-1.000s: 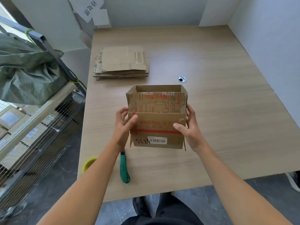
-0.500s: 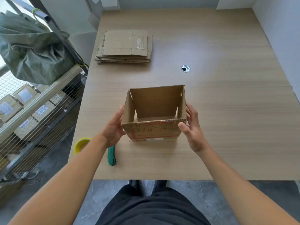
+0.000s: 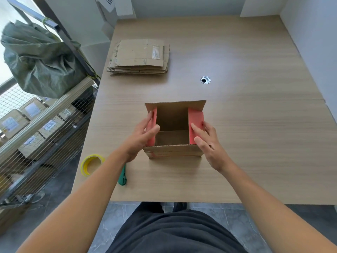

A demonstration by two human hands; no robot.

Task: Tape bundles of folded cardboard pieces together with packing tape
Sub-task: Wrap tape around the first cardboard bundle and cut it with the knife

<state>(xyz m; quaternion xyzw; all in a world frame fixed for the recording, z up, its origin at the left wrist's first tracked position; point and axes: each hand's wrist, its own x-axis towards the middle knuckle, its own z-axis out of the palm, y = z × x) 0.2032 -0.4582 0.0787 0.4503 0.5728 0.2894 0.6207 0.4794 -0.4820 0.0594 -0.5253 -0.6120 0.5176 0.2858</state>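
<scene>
Legible wording: none could be made out anywhere.
Sheet on the wall: it carried dark handwritten characters, cut off by the top edge and too partial to read.
Open box, near face: a red printed band and small dark marks ran across it, seen at too steep an angle to read.
Stack of flattened cardboard: faint dark print stood along its left edge, too small to read.
Cartons on the wire rack: white stickers with bluish print showed on several, blurred behind the mesh and unreadable.
</scene>
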